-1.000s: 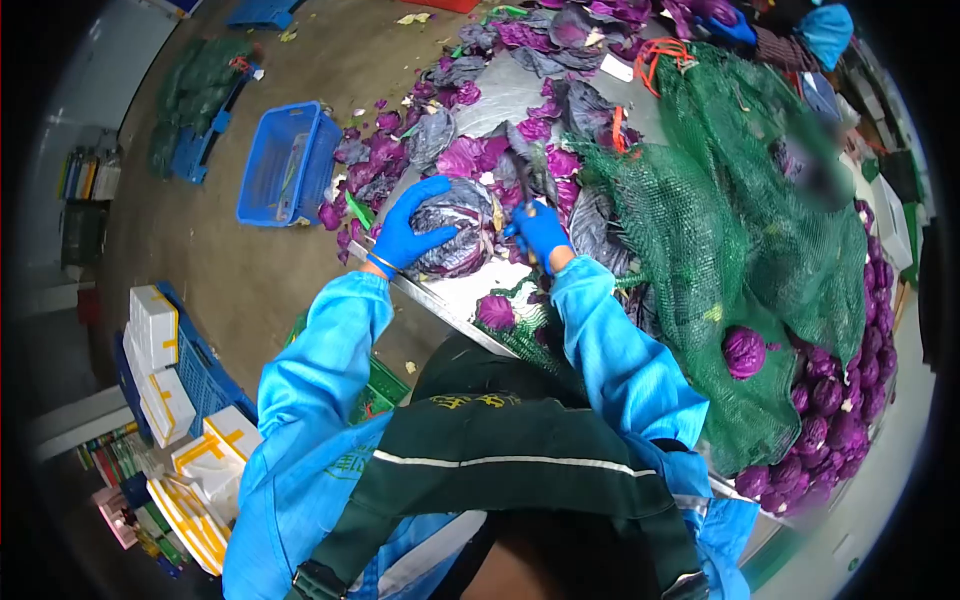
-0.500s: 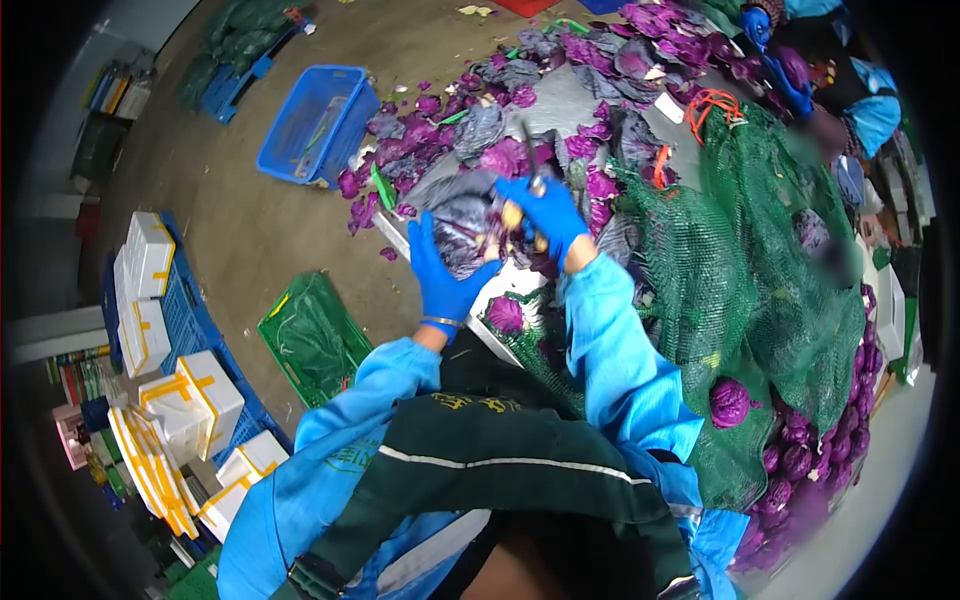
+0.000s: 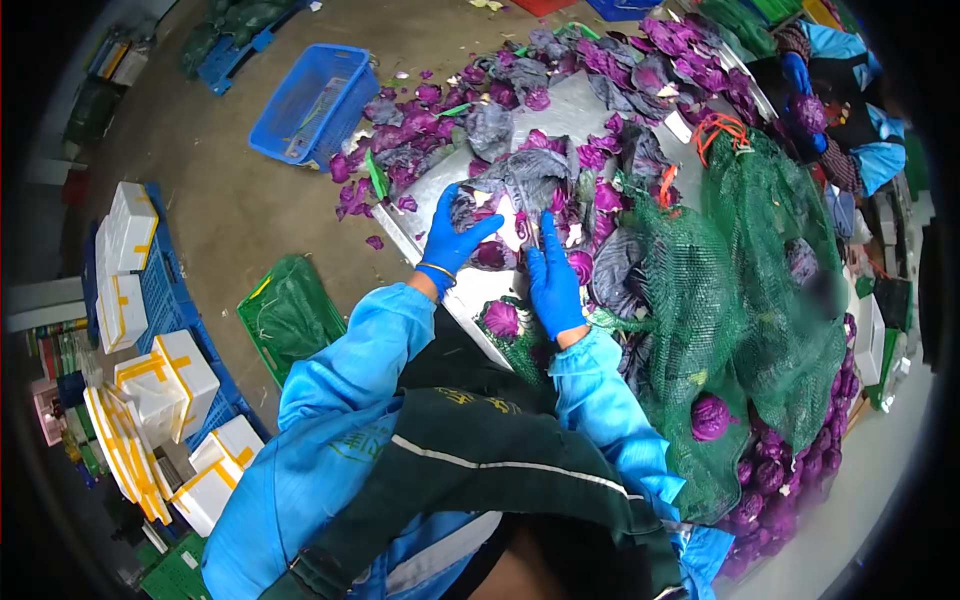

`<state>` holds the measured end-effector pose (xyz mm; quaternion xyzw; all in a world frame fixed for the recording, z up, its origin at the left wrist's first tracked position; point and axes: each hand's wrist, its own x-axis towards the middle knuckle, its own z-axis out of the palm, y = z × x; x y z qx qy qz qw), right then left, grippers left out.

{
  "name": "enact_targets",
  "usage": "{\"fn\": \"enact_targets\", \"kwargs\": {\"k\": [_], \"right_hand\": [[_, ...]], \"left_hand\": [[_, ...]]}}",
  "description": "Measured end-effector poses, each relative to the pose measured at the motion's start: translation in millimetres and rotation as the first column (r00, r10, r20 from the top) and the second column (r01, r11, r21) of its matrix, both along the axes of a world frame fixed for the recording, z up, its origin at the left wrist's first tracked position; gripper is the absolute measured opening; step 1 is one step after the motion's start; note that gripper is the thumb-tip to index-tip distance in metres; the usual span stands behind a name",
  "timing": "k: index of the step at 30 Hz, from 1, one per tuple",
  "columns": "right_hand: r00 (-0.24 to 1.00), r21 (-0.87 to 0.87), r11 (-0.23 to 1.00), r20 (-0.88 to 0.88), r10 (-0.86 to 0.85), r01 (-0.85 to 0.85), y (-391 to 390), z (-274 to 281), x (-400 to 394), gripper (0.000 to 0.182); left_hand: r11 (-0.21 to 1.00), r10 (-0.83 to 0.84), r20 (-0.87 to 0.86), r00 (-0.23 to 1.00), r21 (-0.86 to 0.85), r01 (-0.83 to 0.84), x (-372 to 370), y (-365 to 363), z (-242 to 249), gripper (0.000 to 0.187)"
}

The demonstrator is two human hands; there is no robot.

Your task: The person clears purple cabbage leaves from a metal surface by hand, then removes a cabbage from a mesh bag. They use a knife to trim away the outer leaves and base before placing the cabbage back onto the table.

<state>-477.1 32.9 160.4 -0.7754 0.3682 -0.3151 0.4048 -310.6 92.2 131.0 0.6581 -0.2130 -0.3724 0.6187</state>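
Observation:
My left hand (image 3: 455, 243), in a blue glove, has its thumb and fingers curved round the left side of a red cabbage (image 3: 466, 210) with dark outer leaves. On the right of these leaves, my gloved right hand (image 3: 556, 282) has its fingers stretched out, touching or very near them; I see no knife in it. A loose dark leaf (image 3: 537, 175) lies just beyond both hands. Below them, a small purple cabbage (image 3: 501, 319) rests on green netting near the metal table's edge (image 3: 400, 240).
Purple leaves (image 3: 405, 140) cover much of the table. Green net sacks (image 3: 690, 290) lie on the right, with many red cabbages (image 3: 770, 475) behind. A blue crate (image 3: 312, 105) and a green crate (image 3: 290, 318) stand left. Another person's gloved hand (image 3: 800, 105) holds a cabbage at upper right.
My right hand has come down and opened; the knife it held is no longer visible in it. The cabbage leaves between my hands have shifted and spread. The view has moved slightly.

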Motion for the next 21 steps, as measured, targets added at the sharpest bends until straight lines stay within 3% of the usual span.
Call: {"fn": "enact_targets", "kwargs": {"k": [2, 4, 5, 6, 8, 10, 13, 15, 16, 18, 19, 20, 21], "right_hand": [[0.999, -0.01, 0.999, -0.018, -0.047, 0.047, -3, -12, -7, 0.05], [0.967, 0.277, 0.952, -0.246, -0.063, 0.133, -14, 9, -1, 0.05], [0.936, 0.539, 0.799, -0.341, -0.082, 0.267, -24, 30, 3, 0.048], [0.941, 0.299, 0.901, 0.031, -0.337, 0.313, -38, -51, -3, 0.044], [0.936, 0.318, 0.881, -0.078, -0.344, 0.35, -51, -54, -5, 0.043], [0.944, 0.313, 0.891, -0.073, -0.323, 0.329, -48, -57, -12, 0.043], [0.966, 0.328, 0.909, -0.108, -0.234, 0.257, -34, -59, -42, 0.044], [0.972, 0.324, 0.919, -0.143, -0.186, 0.224, -24, -38, -54, 0.043], [0.962, 0.371, 0.902, -0.23, -0.143, 0.223, -18, -11, -58, 0.043], [0.942, 0.415, 0.883, -0.325, -0.083, 0.221, -18, 21, -61, 0.044], [0.979, 0.201, 0.978, -0.206, -0.011, 0.053, -23, 30, -58, 0.044], [0.991, -0.047, 0.995, -0.099, 0.085, -0.09, -29, 34, -53, 0.045], [0.974, -0.096, 0.977, -0.148, 0.173, -0.189, -38, 35, -49, 0.051]], "left_hand": [[0.999, -0.05, 0.085, 0.995, -0.008, 0.05, -7, -8, -10, 0.093], [0.998, -0.043, 0.148, 0.988, 0.041, 0.037, -7, -11, -3, 0.099], [0.999, -0.054, 0.002, 0.999, -0.007, 0.054, -7, -10, 7, 0.098], [0.999, -0.051, 0.001, 0.999, -0.006, 0.051, -5, -7, 4, 0.098], [0.988, -0.151, -0.007, 0.989, -0.044, 0.15, 11, 1, -3, 0.095], [0.972, -0.233, 0.067, 0.97, -0.021, 0.235, 26, 8, 3, 0.09], [0.957, -0.281, -0.056, 0.958, -0.089, 0.276, 26, 25, 9, 0.091], [0.998, 0.067, 0.181, 0.981, -0.007, -0.067, 3, 34, 3, 0.092], [0.979, 0.171, -0.059, 0.984, -0.104, -0.176, -14, 34, -5, 0.093], [0.992, 0.057, 0.202, 0.978, -0.12, -0.033, -36, 30, -6, 0.092], [0.995, 0.048, 0.161, 0.986, -0.099, -0.033, -36, 25, -9, 0.099], [0.994, 0.048, 0.16, 0.986, -0.101, -0.032, -30, 19, -10, 0.099], [0.992, -0.011, 0.06, 0.998, -0.122, 0.018, -23, 12, -10, 0.101]]}}
